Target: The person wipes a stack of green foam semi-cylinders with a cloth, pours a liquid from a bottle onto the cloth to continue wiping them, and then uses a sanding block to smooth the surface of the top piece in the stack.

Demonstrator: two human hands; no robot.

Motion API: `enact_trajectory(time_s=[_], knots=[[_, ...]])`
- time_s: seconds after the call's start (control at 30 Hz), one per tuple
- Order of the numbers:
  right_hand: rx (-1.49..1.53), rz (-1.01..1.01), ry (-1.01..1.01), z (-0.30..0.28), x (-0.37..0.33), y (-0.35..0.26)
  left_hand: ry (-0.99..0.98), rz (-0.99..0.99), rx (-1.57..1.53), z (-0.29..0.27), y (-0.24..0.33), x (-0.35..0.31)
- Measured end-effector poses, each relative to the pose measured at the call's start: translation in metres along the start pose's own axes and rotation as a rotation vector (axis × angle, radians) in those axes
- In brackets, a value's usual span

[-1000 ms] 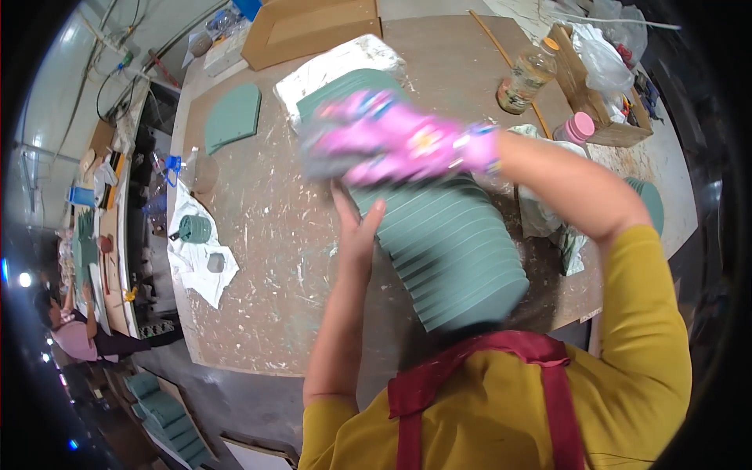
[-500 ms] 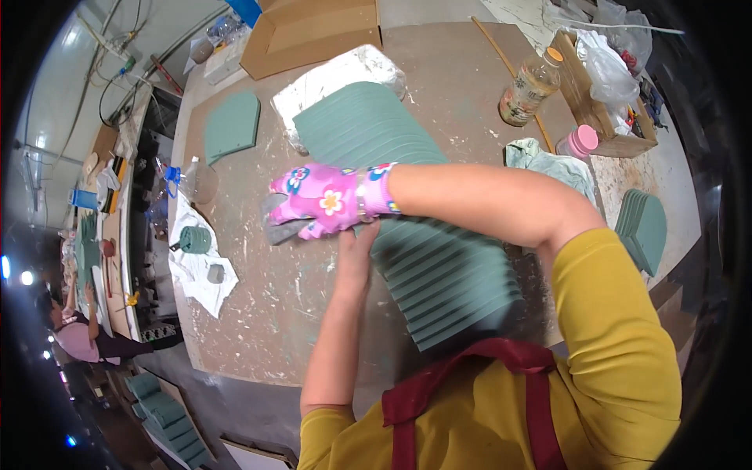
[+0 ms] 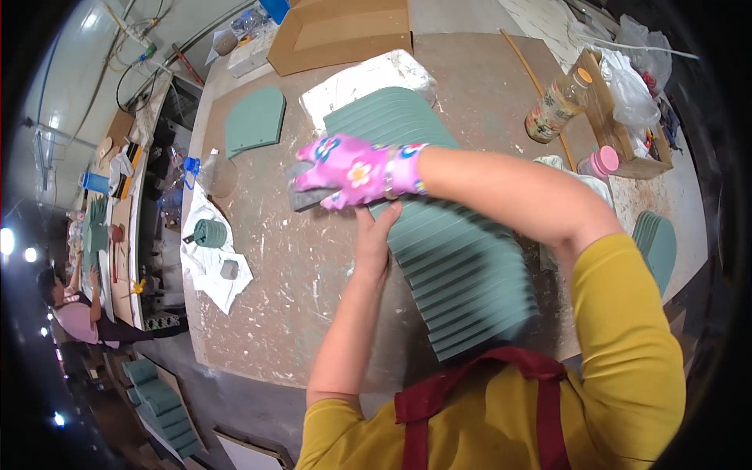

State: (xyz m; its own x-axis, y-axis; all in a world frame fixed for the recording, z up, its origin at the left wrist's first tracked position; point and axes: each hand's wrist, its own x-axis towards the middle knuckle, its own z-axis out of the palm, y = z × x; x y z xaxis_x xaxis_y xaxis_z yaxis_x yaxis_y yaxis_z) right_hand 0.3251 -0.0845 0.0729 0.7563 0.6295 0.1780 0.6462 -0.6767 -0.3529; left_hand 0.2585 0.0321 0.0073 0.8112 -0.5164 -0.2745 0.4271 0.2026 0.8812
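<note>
A long row of sage-green panels [image 3: 462,270], rounded at the far end, lies overlapping across the middle of the table. My right hand [image 3: 364,168], in a pink flowered glove, reaches left across the row. Its fingers close round a grey block [image 3: 311,188], which looks like a sanding sponge, at the row's left edge. Just below the glove is my bare left hand [image 3: 377,227], its thumb against the edge of a green panel and its other fingers partly hidden by the glove. A single green panel [image 3: 256,121] lies apart at the far left.
White padding [image 3: 368,78] lies under the row's far end. A cardboard box [image 3: 341,39] stands behind. At right are a bottle [image 3: 552,110], a pink-lidded jar [image 3: 599,162] and more green panels [image 3: 655,247]. A green roll [image 3: 210,233] sits on white cloth at left. A co-worker [image 3: 74,313] stands farther left.
Both hands have moved a little farther away along the row's left edge, the grey block going with the gloved right hand. The whole view has shifted slightly.
</note>
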Motion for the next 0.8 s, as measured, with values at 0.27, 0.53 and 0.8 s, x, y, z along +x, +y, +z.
enact_trajectory(time_s=[0.27,0.53,0.8], knots=[[0.239,0.140,0.203,-0.025,-0.061,0.046,-0.013,0.210,-0.065,0.006,-0.004,0.000],[0.060,-0.124,0.334,-0.032,-0.019,0.001,0.074,0.267,0.215,-0.021,-0.003,0.008],[0.067,0.056,0.236,-0.032,-0.046,0.070,-0.111,0.282,-0.021,-0.025,0.007,0.067]])
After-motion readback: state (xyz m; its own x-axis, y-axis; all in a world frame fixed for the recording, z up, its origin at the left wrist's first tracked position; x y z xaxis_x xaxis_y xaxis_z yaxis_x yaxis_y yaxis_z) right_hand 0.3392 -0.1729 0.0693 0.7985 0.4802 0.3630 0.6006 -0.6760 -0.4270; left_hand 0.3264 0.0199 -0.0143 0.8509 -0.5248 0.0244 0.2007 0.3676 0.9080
